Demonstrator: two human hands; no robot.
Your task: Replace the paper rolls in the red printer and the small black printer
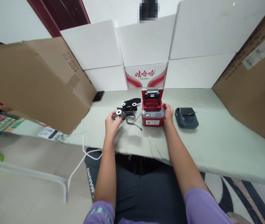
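Note:
A small red printer (152, 112) stands on the pale green table (207, 146) with its lid tilted up and open. My right hand (168, 112) rests against the printer's right side, fingers curled on its edge. My left hand (112, 120) is closed on a black ribbon spool (120, 113) with a white core, and a loose strip of ribbon trails from it toward the printer. Two more black ribbon rolls (130, 105) lie just behind, left of the printer.
A dark grey printer (186, 117) sits to the right of the red one. White boxes (146, 46) line the back, large cardboard boxes (34, 81) stand at both sides. A phone (98, 96) lies at the back left. A white cable (81, 155) hangs off the table's front.

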